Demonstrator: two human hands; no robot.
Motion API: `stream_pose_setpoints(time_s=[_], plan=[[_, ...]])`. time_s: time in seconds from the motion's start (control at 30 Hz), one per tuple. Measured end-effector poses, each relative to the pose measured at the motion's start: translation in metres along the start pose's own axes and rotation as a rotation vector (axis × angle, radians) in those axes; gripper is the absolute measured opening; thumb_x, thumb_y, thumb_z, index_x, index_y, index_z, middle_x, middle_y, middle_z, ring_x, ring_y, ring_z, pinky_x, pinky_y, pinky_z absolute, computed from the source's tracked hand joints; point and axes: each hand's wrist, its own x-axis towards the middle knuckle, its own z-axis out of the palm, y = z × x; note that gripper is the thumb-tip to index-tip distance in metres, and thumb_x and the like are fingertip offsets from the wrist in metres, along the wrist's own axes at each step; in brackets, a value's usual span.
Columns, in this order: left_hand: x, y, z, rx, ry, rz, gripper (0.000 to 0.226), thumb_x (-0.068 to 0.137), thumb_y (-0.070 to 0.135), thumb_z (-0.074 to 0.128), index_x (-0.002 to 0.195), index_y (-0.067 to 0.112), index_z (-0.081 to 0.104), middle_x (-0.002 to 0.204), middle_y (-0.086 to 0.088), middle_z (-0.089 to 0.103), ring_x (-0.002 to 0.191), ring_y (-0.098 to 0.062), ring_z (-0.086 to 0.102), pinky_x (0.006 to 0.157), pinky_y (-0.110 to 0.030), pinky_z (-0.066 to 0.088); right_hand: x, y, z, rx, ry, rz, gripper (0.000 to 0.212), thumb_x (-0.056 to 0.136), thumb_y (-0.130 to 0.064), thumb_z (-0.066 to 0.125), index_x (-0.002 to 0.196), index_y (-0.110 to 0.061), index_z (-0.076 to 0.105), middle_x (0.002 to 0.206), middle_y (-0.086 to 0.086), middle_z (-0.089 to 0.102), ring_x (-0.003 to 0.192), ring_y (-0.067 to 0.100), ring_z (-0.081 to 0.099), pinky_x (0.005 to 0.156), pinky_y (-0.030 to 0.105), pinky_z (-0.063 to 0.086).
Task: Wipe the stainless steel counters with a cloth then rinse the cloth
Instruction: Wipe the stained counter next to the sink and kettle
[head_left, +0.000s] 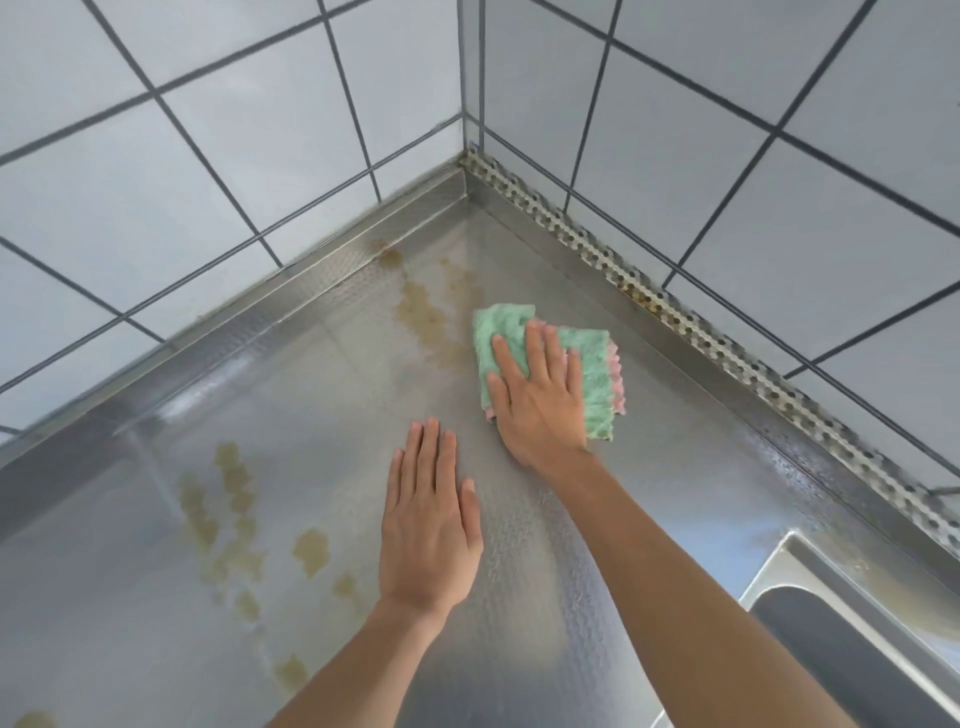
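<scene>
A green cloth (597, 369) with a pink underside lies folded on the stainless steel counter (322, 405), near the back corner. My right hand (540, 395) presses flat on the cloth with straight fingers spread. My left hand (428, 525) rests flat on the bare counter, a little nearer and to the left of the cloth, holding nothing. Brownish stains (426, 312) streak the counter just left of the cloth, and more stains (234, 519) spot the near left part.
White tiled walls (260, 130) meet in a corner behind the counter. A perforated metal strip (675, 306) runs along the right wall's base. A steel sink (852, 639) is sunk into the counter at the lower right.
</scene>
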Motion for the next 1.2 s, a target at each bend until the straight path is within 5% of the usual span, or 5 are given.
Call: stream_pose_setpoints(time_s=[0.17, 0.53, 0.73, 0.9, 1.2], plan=[[0.000, 0.003, -0.005, -0.003, -0.029, -0.003, 0.058, 0.109, 0.028, 0.026, 0.161, 0.004, 0.032, 0.172, -0.014, 0.023, 0.163, -0.026, 0.012, 0.132, -0.047, 0.016, -0.093, 0.035, -0.001, -0.052, -0.017, -0.256, 0.055, 0.110, -0.046, 0.020, 0.161, -0.029, 0.028, 0.172, 0.008, 0.010, 0.159, 0.026, 0.004, 0.128, 0.052, 0.014], [0.055, -0.074, -0.061, -0.086, -0.171, -0.087, 0.064, 0.110, 0.036, 0.035, 0.162, 0.001, 0.023, 0.174, -0.017, 0.013, 0.163, -0.035, 0.004, 0.133, -0.044, 0.003, -0.023, 0.003, -0.016, 0.093, -0.106, 0.360, 0.059, 0.108, -0.050, 0.012, 0.164, -0.032, 0.004, 0.171, 0.012, -0.013, 0.157, 0.031, -0.018, 0.126, 0.056, -0.007], [0.127, -0.122, -0.062, -0.065, -0.224, -0.103, 0.064, 0.110, 0.038, 0.037, 0.161, 0.001, 0.023, 0.174, -0.017, 0.013, 0.163, -0.035, 0.003, 0.131, -0.047, 0.005, -0.029, -0.069, 0.006, 0.029, -0.040, 0.052, 0.055, 0.110, -0.045, 0.026, 0.162, -0.031, 0.022, 0.172, 0.013, 0.004, 0.159, 0.033, -0.002, 0.126, 0.056, 0.002], [0.130, -0.131, -0.042, -0.013, -0.313, -0.102, 0.087, 0.105, 0.063, 0.024, 0.165, 0.010, -0.010, 0.173, -0.008, -0.022, 0.159, -0.026, -0.026, 0.129, -0.044, -0.016, -0.089, -0.010, 0.005, -0.069, -0.079, -0.291, 0.054, 0.109, -0.050, 0.022, 0.161, -0.036, 0.025, 0.173, 0.003, 0.010, 0.160, 0.023, 0.005, 0.127, 0.049, 0.013], [0.137, -0.141, -0.043, -0.052, -0.470, -0.066, 0.102, 0.097, 0.078, 0.023, 0.158, 0.015, -0.030, 0.155, -0.001, -0.048, 0.145, -0.021, -0.047, 0.123, -0.042, -0.027, 0.069, -0.056, -0.007, 0.067, -0.072, 0.267, 0.056, 0.108, -0.048, 0.016, 0.163, -0.036, 0.008, 0.172, 0.010, -0.007, 0.158, 0.031, -0.013, 0.126, 0.056, -0.007]])
